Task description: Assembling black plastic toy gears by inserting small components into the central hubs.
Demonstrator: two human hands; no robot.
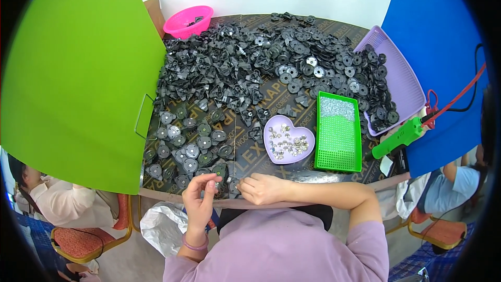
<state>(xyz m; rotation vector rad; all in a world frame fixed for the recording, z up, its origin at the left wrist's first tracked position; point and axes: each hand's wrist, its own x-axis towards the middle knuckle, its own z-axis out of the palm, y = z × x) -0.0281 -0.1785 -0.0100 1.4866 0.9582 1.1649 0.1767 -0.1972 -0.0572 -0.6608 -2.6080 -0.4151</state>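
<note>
My left hand (198, 201) is at the table's front edge, its thumb and forefinger drawn close together. Whatever those fingertips pinch is too small to make out. Beside it, my right hand (262, 188) is curled closed, knuckles up, its fingertips pointing at my left hand. What it grips is hidden. Dark round parts with three lobes (192, 150) lie just beyond my left hand. A lilac heart-shaped dish (269, 149) with small shiny metal pieces stands beyond my right hand. Right of the dish is a green perforated tray (339, 149) with tiny silvery pieces at its far end.
Black angular parts (209, 57) and black discs (297, 42) are heaped across the far table. A pink basket (182, 30) stands at far left, a lilac basket (404, 81) at right. A green corded tool (399, 138) lies by the blue panel (433, 47). A green panel (78, 73) borders the left.
</note>
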